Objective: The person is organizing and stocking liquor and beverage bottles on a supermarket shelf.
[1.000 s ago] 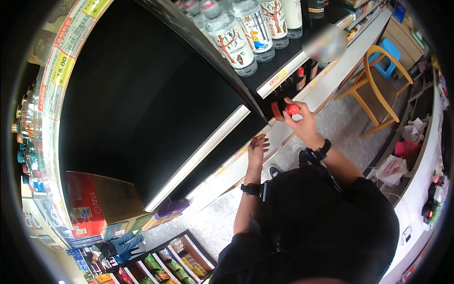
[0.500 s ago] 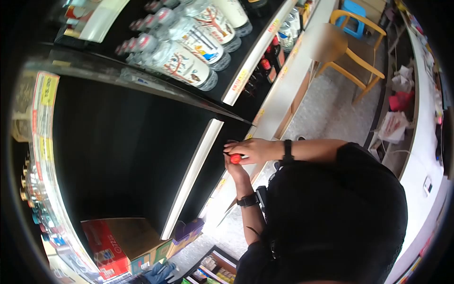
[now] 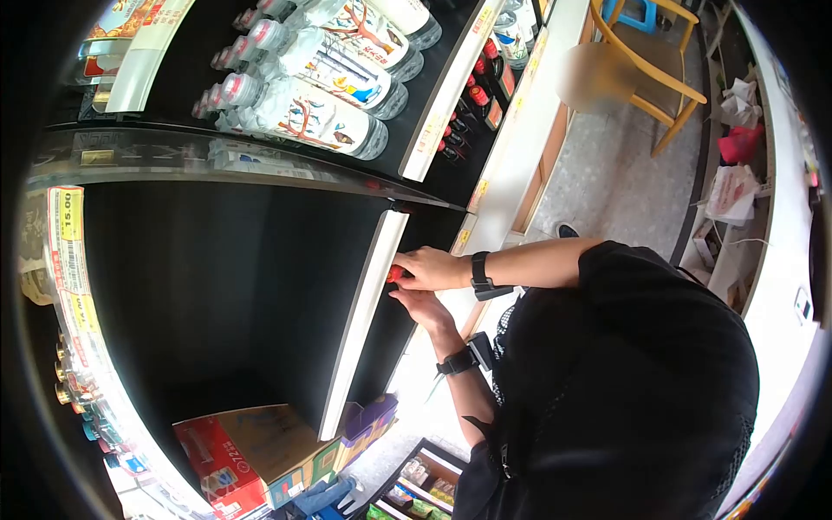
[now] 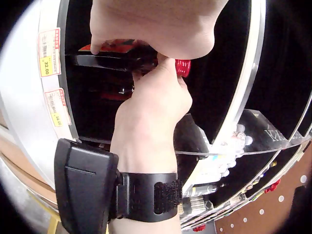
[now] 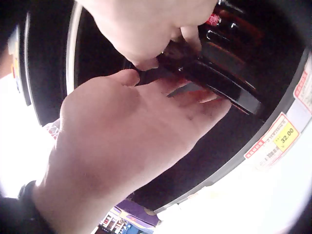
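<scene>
In the head view, my right hand (image 3: 436, 269) reaches to the low shelf, its fingers around the top of a dark glass bottle. Only the bottle's red cap (image 3: 395, 274) shows there, right by the white shelf edge. The left wrist view shows the bottle's dark body (image 4: 102, 59), with a red label and its cap (image 4: 183, 67) beyond my right hand (image 4: 156, 97). My left hand (image 3: 422, 308) is just beside it. The right wrist view shows my left palm (image 5: 131, 131) turned up, its relaxed fingers partly behind the bottle (image 5: 234, 90).
Another dark bottle (image 5: 229, 39) stands close by. Large water bottles (image 3: 316, 117) fill the adjoining shelf bay. The white shelf edge (image 3: 364, 321) runs beside my hands. Cardboard boxes (image 3: 286, 433) stand at the bay's other end. Behind are a wooden chair (image 3: 663, 74) and a counter (image 3: 793, 173).
My right hand has carried the bottle from out near the water-bottle bay into the low shelf. My left hand, apart from it at first, has come beside it. The head view has shifted.
</scene>
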A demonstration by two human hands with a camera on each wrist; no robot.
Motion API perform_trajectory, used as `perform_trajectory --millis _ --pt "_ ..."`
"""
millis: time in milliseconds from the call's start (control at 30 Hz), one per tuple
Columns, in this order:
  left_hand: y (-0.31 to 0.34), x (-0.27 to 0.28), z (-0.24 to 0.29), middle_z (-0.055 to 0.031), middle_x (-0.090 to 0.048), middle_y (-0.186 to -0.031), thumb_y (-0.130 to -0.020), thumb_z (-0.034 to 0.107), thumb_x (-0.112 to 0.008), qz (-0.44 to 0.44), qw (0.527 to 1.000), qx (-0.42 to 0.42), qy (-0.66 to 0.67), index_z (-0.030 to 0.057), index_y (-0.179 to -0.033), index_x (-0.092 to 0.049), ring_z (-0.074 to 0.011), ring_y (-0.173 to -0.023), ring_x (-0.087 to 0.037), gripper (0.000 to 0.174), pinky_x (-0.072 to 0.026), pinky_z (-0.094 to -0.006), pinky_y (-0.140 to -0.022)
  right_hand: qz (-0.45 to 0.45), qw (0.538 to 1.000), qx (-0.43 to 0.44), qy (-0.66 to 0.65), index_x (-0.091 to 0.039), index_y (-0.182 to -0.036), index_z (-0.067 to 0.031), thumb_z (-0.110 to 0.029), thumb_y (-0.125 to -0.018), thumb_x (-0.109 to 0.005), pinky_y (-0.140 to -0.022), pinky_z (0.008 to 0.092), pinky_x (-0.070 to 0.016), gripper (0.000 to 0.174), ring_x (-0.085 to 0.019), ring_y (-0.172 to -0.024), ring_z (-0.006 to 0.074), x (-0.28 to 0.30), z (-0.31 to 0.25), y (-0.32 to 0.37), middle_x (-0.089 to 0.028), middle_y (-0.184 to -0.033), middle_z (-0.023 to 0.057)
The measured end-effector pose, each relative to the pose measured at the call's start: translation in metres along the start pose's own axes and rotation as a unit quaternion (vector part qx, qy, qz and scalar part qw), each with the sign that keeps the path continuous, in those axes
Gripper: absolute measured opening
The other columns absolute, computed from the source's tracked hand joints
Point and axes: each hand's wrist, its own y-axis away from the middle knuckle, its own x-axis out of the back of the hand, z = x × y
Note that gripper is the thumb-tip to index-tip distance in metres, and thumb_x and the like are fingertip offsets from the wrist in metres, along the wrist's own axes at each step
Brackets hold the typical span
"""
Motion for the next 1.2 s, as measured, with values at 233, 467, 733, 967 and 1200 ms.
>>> perform_trajectory --millis 233,467,733,967,1200 --pt "-0.012 0.003 0.003 -0.0093 -0.042 -0.139 -0.1 0.053 -0.022 0.002 0.999 0.01 0.053 0.0058 -0.139 -0.036 -0.0221 -0.13 -0.039 0.063 -0.0306 -0.037 -0.108 0.038 0.999 -0.001 -0.024 -0.052 -0.122 -0.0036 -0.015 -0.083 -0.061 -0.072 0.0429 -0.054 0.042 -0.065 -0.08 0.036 -0.004 -0.006 -0.004 -0.067 -0.097 0.0158" --pt "-0.026 -0.006 0.007 -0.0081 -0.048 -0.131 -0.097 0.057 -0.027 -0.013 0.997 -0.013 0.076 0.0065 -0.137 -0.039 -0.0222 -0.127 -0.042 0.066 -0.0284 -0.0375 -0.109 -0.012 0.992 -0.083 0.091 -0.058 -0.113 -0.0005 -0.02 -0.088 -0.056 -0.067 0.0448 -0.0525 0.032 -0.064 -0.074 0.0371 -0.001 0.004 -0.008 -0.066 -0.092 0.018" --pt "-0.061 -0.012 0.017 -0.0057 -0.058 -0.117 -0.095 0.046 -0.038 -0.028 0.999 -0.037 0.011 0.0058 -0.121 -0.055 -0.0192 -0.107 -0.055 0.051 -0.0435 -0.0328 -0.093 0.003 0.991 -0.132 0.01 -0.063 -0.088 0.0069 -0.02 -0.084 -0.06 -0.066 0.0451 -0.0518 0.028 -0.064 -0.073 0.0395 -0.027 0.054 -0.033 -0.064 -0.076 0.0242" --pt "-0.065 -0.019 0.033 -0.0137 -0.064 -0.109 -0.089 0.044 -0.049 0.02 0.985 -0.043 -0.167 -0.0001 -0.111 -0.061 -0.0272 -0.098 -0.061 0.05 -0.0486 -0.0364 -0.086 -0.05 0.992 -0.055 0.101 -0.066 -0.086 0.0075 -0.016 -0.076 -0.058 -0.075 0.0441 -0.0526 0.026 -0.066 -0.081 0.0389 -0.058 0.089 -0.037 -0.066 -0.082 0.0254" --pt "-0.087 0.027 0.01 -0.0102 -0.063 -0.109 -0.089 0.044 -0.051 -0.054 0.981 -0.059 -0.177 0.0044 -0.112 -0.06 -0.024 -0.094 -0.06 0.047 -0.0478 -0.0336 -0.081 -0.087 0.99 -0.107 0.028 -0.068 -0.091 0.0052 -0.014 -0.074 -0.058 -0.079 0.0432 -0.0519 0.027 -0.065 -0.088 0.0374 -0.034 0.075 -0.037 -0.067 -0.091 0.0242"
